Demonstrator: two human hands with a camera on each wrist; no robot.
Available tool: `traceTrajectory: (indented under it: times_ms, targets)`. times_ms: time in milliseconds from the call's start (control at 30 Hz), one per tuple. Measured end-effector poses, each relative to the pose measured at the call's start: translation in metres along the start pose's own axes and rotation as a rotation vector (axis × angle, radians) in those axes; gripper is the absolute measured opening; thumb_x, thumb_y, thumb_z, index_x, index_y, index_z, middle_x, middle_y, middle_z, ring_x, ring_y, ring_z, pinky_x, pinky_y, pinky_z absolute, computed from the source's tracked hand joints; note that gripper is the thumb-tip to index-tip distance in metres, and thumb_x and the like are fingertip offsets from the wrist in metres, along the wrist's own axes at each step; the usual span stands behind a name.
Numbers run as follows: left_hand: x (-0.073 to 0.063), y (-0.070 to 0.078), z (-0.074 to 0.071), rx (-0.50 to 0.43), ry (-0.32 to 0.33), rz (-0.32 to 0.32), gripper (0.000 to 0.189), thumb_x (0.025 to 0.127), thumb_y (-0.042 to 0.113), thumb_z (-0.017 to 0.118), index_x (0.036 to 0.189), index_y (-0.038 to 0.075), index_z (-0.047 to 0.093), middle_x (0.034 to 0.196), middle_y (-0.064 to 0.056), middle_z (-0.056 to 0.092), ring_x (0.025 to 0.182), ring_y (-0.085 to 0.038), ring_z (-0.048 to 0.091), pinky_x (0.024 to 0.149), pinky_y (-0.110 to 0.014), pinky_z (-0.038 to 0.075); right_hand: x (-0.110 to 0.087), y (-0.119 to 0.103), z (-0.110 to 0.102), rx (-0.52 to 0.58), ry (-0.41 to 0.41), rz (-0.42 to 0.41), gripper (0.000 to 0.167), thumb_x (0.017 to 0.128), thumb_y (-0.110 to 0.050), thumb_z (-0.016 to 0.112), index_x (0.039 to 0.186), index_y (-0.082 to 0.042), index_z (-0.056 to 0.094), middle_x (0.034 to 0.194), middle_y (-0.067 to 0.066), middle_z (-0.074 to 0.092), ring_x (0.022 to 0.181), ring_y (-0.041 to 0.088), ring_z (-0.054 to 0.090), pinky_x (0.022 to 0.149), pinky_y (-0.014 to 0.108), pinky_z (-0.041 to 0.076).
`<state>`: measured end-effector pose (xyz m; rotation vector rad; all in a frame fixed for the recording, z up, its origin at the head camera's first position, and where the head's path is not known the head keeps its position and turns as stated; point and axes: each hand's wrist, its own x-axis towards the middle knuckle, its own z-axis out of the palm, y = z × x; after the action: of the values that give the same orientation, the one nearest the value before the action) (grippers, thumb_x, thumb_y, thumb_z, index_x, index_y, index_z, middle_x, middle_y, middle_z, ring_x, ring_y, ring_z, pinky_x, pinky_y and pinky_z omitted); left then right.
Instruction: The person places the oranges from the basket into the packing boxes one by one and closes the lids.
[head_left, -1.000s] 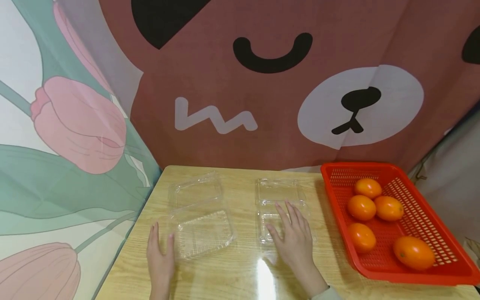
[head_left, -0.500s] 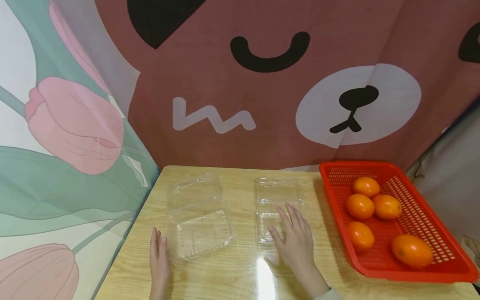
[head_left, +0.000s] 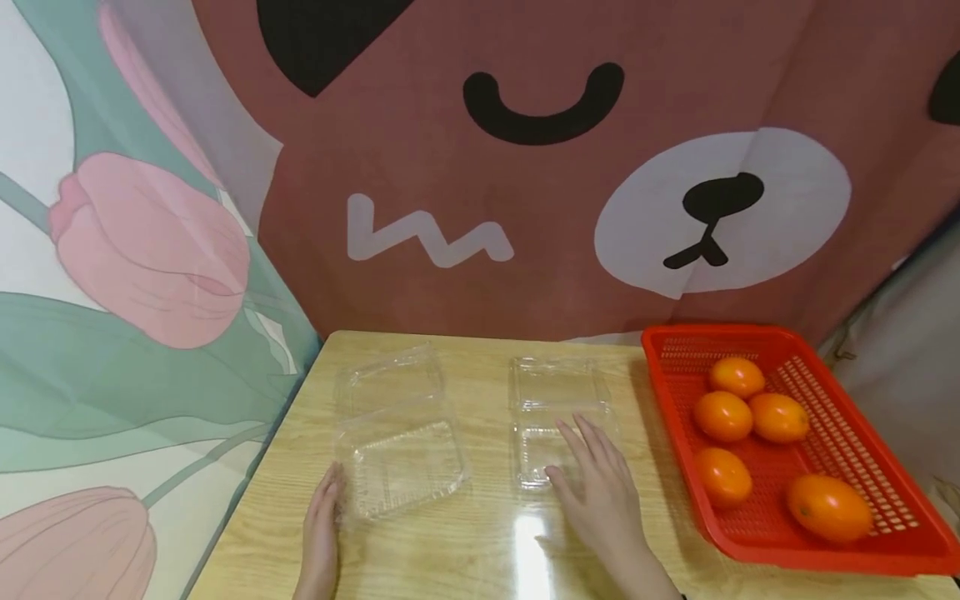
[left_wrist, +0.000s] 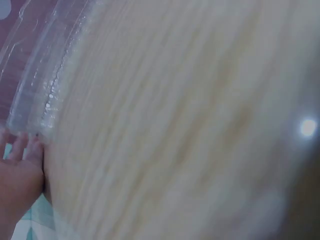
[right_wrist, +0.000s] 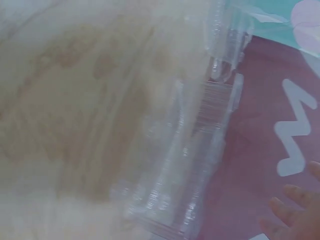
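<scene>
Two clear plastic clamshell boxes lie unfolded on the wooden table in the head view. The larger left box (head_left: 408,467) is turned slightly askew, and my left hand (head_left: 322,529) is at its left edge, fingers straight and close together; the left wrist view shows those fingertips at the box's rim. Over the near right part of the smaller right box (head_left: 534,454) my right hand (head_left: 607,500) hovers with its fingers spread and nothing held. In the right wrist view, the right hand's fingers (right_wrist: 285,212) appear apart from the plastic.
On the right of the table stands a red plastic basket (head_left: 697,508) with several round orange fruits (head_left: 723,417) inside. Behind the table hangs a cloth with a bear print (head_left: 420,300), and a tulip-print cloth (head_left: 161,250) hangs at the left.
My left hand first drew its thumb in beside the fingers, then moved right to the left box's edge. My right hand has shifted slightly right and toward me. Both boxes lie where they were.
</scene>
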<state>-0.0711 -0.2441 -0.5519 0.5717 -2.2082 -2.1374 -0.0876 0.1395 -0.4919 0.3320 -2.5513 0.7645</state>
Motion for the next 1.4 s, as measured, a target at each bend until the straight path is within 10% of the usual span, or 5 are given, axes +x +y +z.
traceTrajectory:
  times_ms: [367, 1000, 1233, 1400]
  targets:
    - [-0.002, -0.006, -0.003, -0.187, 0.022, -0.008, 0.062, 0.106, 0.034, 0.046, 0.157, 0.006, 0.024, 0.159, 0.004, 0.029, 0.127, 0.013, 0.04, 0.112, -0.016, 0.029, 0.004, -0.012, -0.045, 0.025, -0.115, -0.023, 0.063, 0.094, -0.036, 0.068, 0.151, -0.03, 0.041, 0.157, 0.003, 0.035, 0.137, 0.035, 0.039, 0.105, 0.064, 0.034]
    - [-0.006, -0.009, 0.0, -0.17, 0.0, 0.008, 0.062, 0.104, 0.028, 0.052, 0.155, 0.003, 0.027, 0.154, 0.007, 0.038, 0.121, 0.013, 0.045, 0.111, -0.016, 0.031, 0.032, 0.033, -0.12, -0.018, -0.24, -0.065, 0.06, 0.091, -0.033, 0.073, 0.146, -0.028, 0.049, 0.149, 0.007, 0.046, 0.132, 0.035, 0.044, 0.095, 0.063, 0.044]
    - [-0.008, -0.008, 0.0, -0.154, -0.003, 0.033, 0.062, 0.104, 0.029, 0.052, 0.155, 0.002, 0.028, 0.156, -0.002, 0.035, 0.123, 0.012, 0.044, 0.109, -0.014, 0.033, 0.038, 0.061, -0.143, 0.031, -0.28, -0.045, 0.06, 0.09, -0.029, 0.075, 0.144, -0.031, 0.05, 0.148, 0.005, 0.047, 0.13, 0.02, 0.045, 0.097, 0.003, 0.029]
    - [-0.006, -0.01, -0.005, -0.141, -0.016, 0.031, 0.062, 0.104, 0.031, 0.052, 0.154, 0.002, 0.029, 0.158, -0.009, 0.031, 0.121, 0.014, 0.045, 0.107, -0.012, 0.034, 0.033, 0.085, -0.15, 0.067, -0.282, -0.016, 0.06, 0.087, -0.023, 0.078, 0.142, -0.026, 0.054, 0.14, 0.006, 0.054, 0.12, -0.004, 0.044, 0.089, -0.003, 0.029]
